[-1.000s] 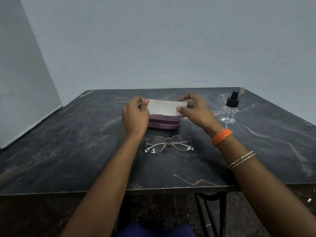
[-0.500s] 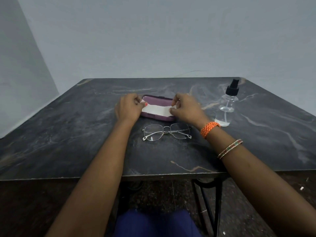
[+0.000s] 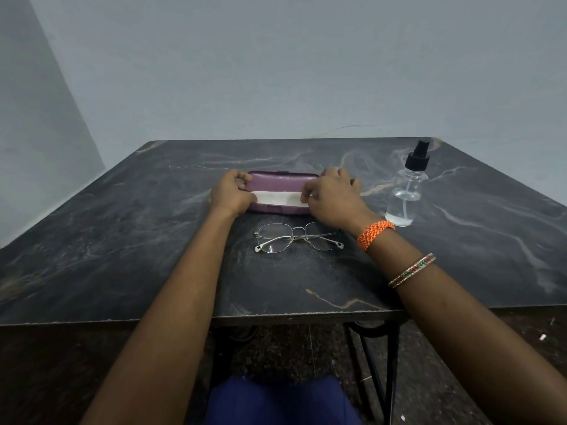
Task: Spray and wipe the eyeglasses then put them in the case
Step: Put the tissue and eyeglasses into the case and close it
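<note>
A purple eyeglass case (image 3: 280, 182) lies closed in the middle of the dark marble table (image 3: 122, 240). A folded white cloth (image 3: 276, 198) rests across its top. My left hand (image 3: 231, 193) pinches the cloth's left end and my right hand (image 3: 333, 196) pinches its right end. Thin metal-framed eyeglasses (image 3: 296, 237) lie folded on the table just in front of the case, nearer to me. A clear spray bottle (image 3: 406, 191) with a black pump top stands upright to the right of my right hand.
The table's front edge (image 3: 276, 317) runs across the view, with black metal legs (image 3: 389, 363) beneath it. Grey walls stand behind and to the left of the table. My right wrist carries an orange band and bangles.
Both hands lowered the white cloth from above the case down onto its top, folding it narrower. The head camera tilted, so the table appears lower in the view. The eyeglasses and bottle stayed put.
</note>
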